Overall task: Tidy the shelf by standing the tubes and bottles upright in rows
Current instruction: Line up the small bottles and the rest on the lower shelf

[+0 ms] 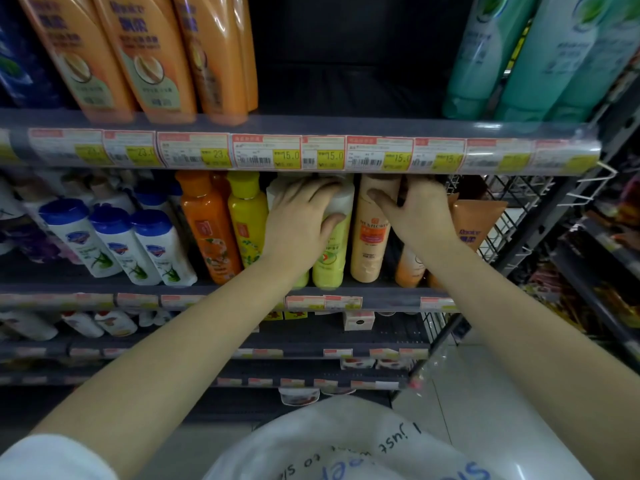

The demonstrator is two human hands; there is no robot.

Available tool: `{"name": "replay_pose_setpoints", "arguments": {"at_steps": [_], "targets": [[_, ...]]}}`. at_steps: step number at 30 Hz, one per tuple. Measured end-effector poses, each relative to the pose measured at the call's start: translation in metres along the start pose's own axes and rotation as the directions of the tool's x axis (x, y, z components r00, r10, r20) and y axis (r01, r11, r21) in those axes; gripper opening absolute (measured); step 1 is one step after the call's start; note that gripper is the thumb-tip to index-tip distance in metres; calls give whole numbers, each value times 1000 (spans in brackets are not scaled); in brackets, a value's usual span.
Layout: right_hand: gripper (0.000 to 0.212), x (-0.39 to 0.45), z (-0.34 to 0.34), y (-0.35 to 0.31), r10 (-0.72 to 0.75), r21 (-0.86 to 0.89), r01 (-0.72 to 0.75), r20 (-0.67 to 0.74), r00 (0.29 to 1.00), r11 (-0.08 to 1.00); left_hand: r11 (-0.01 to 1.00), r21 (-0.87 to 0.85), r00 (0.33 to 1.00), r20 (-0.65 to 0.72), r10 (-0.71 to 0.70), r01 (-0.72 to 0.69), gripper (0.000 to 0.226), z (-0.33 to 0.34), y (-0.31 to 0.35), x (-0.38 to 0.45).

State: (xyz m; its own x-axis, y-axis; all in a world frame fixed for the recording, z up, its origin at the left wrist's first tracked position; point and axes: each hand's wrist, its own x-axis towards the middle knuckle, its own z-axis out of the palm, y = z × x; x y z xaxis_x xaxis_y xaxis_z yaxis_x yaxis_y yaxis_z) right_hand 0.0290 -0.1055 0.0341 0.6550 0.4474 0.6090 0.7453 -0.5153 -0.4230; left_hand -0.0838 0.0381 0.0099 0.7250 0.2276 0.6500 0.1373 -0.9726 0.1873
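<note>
A dim shop aisle: grey metal shelves [381,128] edged with red-and-yellow price tags [266,152], a wire rack [498,216] at the end, pale glossy floor tiles [491,393] below.

Dim, soft overhead light; glare on price strip [311,150]; blurred, bowed edges.

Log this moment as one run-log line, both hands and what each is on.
left hand: on pale yellow-green bottle, upright | right hand: on peach bottle, upright | shelf: middle row | tidying: underway
</note>
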Motion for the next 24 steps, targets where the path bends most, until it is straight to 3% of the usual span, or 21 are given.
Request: {"name": "replay_pose_setpoints", "arguments": {"at_steps": [16,21,24], "targets": [[35,-3,-13,2,28,75,-37,116,993,996,1000,3,1000,-11,-8,8,40,2,-2,0],[43,-1,-12,1,158,158,-187,180,971,970,1000,13,1000,-5,-4,5,39,-1,1,-1],[44,-4,-9,0,179,183,-205,148,973,962,1000,19,1000,22,-10,10,39,-4,3,-1]]}}
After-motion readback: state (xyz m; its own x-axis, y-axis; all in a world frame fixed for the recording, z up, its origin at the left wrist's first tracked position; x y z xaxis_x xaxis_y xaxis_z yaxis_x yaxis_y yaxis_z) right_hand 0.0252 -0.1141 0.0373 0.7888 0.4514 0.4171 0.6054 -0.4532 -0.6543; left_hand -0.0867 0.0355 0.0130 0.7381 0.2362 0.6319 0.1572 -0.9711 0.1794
